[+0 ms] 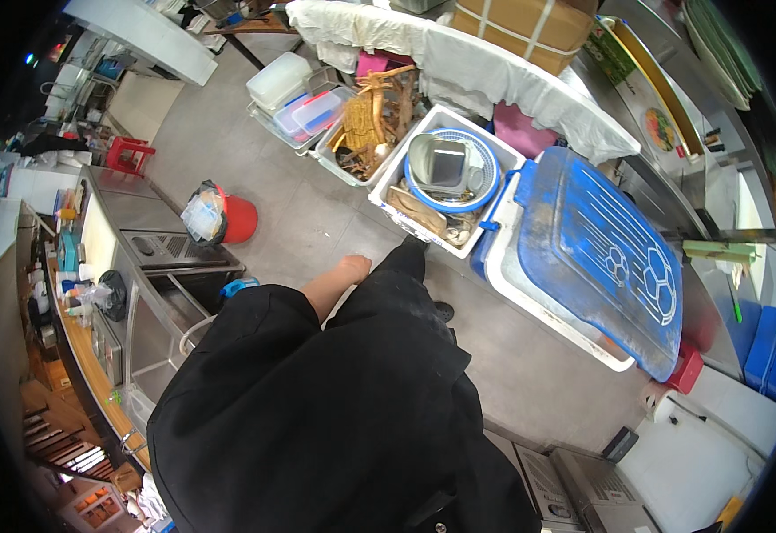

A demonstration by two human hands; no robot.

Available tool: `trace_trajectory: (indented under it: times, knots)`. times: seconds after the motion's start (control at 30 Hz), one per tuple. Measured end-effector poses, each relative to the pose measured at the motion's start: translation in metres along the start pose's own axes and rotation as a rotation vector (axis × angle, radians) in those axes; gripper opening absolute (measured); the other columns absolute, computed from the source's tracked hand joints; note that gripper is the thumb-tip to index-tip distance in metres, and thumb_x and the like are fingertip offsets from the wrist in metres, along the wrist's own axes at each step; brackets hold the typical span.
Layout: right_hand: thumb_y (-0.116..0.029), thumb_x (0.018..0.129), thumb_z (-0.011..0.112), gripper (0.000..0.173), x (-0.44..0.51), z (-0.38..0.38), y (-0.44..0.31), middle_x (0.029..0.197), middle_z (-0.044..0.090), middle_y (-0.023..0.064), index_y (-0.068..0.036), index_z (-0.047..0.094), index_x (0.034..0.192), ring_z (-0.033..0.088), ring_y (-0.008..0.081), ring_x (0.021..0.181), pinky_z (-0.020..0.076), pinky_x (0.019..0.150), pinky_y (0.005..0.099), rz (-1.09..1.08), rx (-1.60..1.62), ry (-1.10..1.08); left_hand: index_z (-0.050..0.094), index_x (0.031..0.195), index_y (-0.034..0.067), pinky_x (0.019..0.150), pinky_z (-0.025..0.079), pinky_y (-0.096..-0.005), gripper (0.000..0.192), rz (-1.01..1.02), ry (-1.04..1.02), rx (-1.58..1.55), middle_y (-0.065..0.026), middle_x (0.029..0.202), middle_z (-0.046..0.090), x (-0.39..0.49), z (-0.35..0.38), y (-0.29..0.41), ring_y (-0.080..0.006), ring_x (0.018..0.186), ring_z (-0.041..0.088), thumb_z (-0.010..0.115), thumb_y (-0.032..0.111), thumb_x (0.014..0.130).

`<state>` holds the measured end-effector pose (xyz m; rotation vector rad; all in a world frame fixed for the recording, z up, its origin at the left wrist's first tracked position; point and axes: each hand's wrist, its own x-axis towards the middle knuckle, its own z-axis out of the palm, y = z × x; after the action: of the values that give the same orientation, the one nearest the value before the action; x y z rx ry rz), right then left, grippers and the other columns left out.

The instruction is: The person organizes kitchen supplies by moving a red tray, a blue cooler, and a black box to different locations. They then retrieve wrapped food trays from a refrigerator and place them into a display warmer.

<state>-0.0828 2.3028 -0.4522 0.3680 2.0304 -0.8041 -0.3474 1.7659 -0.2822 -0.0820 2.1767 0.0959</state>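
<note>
My left hand [356,268] hangs beside my dark trouser leg, at the end of a bare forearm. Its fingers are hardly visible, so I cannot tell whether they are closed, and nothing shows in it. My right hand is out of view. Before me on the floor stands a white bin [393,212] with a blue plastic basket [453,208] in it; a clear square container [446,163] sits inside the basket. To its right is a large white cooler box [541,326] under a tilted, scuffed blue lid [601,260].
A red bucket [240,216] with a black liner holds waste. Clear tubs [280,80] and a bin of dried roots or branches [368,120] stand ahead. A strapped cardboard box [524,30] lies above white sheeting [454,66]. Steel counters [145,220] run along the left.
</note>
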Motion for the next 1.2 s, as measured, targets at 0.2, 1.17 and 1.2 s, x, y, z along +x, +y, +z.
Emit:
trace_trajectory:
  times: [0.2, 1.17, 1.2]
  knots:
    - [-0.022, 0.085, 0.056, 0.028, 0.013, -0.045, -0.132, 0.091, 0.069, 0.0232, -0.001, 0.067, 0.099, 0.067, 0.0399, 0.089, 0.0506, 0.074, 0.0441, 0.111, 0.427, 0.104, 0.073, 0.092, -0.001, 0.082, 0.054, -0.0429, 0.04, -0.025, -0.002, -0.378, -0.0199, 0.102, 0.07, 0.006, 0.067, -0.046, -0.0331, 0.095, 0.068, 0.054, 0.035, 0.087]
    - [-0.022, 0.083, 0.058, 0.025, -0.052, -0.025, -0.437, 0.084, 0.067, 0.0246, -0.001, 0.065, 0.094, 0.066, 0.0432, 0.083, 0.0509, 0.069, 0.0457, 0.016, -0.28, 0.163, 0.051, 0.126, 0.007, 0.055, 0.052, -0.0326, 0.036, -0.62, 0.06, -2.037, -0.007, 0.096, 0.063, 0.26, -0.072, -0.178, -0.017, 0.069, 0.064, 0.059, 0.026, 0.096]
    - [-0.022, 0.083, 0.058, 0.025, -0.051, -0.02, -0.442, 0.084, 0.067, 0.0246, -0.001, 0.065, 0.094, 0.066, 0.0433, 0.083, 0.0509, 0.068, 0.0458, 0.01, -0.278, 0.165, 0.057, 0.116, 0.005, 0.05, 0.05, -0.0309, 0.029, -0.632, 0.083, -2.002, -0.006, 0.082, 0.061, 0.261, -0.072, -0.179, -0.0149, 0.061, 0.059, 0.06, 0.026, 0.095]
